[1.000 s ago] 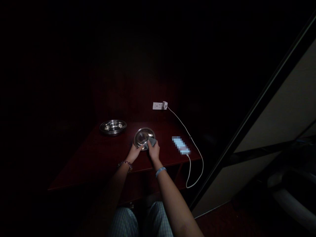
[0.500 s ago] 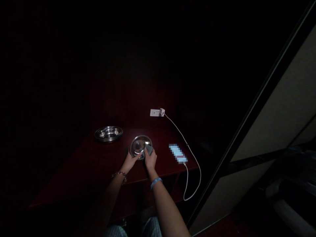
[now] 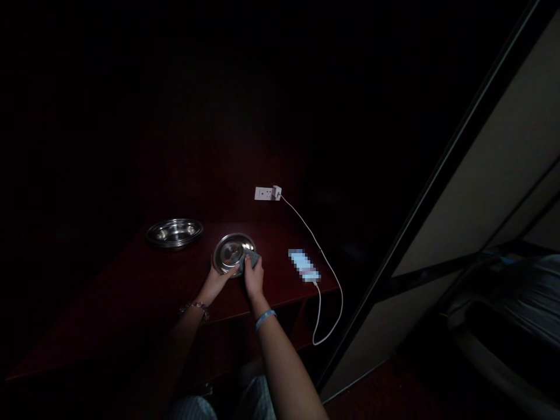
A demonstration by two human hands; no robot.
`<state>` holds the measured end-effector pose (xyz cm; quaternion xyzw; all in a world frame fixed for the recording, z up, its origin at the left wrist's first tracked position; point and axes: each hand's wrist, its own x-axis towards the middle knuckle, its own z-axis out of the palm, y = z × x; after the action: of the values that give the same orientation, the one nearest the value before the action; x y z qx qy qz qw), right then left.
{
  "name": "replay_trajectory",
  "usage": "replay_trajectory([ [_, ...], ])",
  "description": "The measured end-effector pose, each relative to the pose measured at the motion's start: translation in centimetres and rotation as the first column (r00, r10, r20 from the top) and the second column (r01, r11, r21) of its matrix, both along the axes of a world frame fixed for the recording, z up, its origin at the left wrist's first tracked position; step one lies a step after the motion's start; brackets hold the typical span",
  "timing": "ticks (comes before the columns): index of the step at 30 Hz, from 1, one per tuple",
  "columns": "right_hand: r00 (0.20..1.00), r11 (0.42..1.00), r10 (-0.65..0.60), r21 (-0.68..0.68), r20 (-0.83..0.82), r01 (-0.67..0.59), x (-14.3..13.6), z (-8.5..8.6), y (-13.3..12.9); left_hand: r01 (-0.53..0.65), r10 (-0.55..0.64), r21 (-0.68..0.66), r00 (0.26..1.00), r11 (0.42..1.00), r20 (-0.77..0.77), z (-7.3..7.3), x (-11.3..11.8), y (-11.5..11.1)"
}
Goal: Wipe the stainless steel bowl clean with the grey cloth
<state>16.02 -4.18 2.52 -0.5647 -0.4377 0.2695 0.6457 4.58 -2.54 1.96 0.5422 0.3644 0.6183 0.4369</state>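
Observation:
A shiny round metal dish (image 3: 230,249) is tilted toward me above the dark red table (image 3: 161,291). My left hand (image 3: 215,283) grips its lower left rim, thumb over the edge and fingers hidden behind it. Against the dish's lower right side, my right hand (image 3: 254,277) presses a grey cloth (image 3: 251,256), its thumb on top. Farther left, a stack of metal dishes (image 3: 175,233) rests on the table.
A lit phone (image 3: 304,265) lies on the table's right side. Its white cable (image 3: 321,251) loops past the edge up to a charger in the wall socket (image 3: 263,193). A pale panel (image 3: 441,233) stands at right.
The whole view has shifted, so things appear farther left. Both hands still hold the dish, and the cloth sits slightly differently on its lower right.

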Motion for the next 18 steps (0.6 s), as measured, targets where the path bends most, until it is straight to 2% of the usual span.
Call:
replay_trajectory([
  [3,0.999,0.999,0.023,0.030,-0.041,-0.022,0.0,0.0,0.0,-0.005,0.005,-0.003,1.000,1.000,-0.017,-0.5,-0.2,0.5],
  [10,0.993,0.994,0.056,0.101,-0.102,-0.046,0.0,0.2,0.2,-0.161,0.161,0.005,0.985,0.987,-0.055,-1.5,-1.1,1.3],
  [18,0.989,0.976,0.142,0.174,-0.045,-0.133,-0.2,-0.1,0.6,-0.193,0.193,0.002,0.981,0.981,-0.039,-2.2,-1.0,1.9],
])
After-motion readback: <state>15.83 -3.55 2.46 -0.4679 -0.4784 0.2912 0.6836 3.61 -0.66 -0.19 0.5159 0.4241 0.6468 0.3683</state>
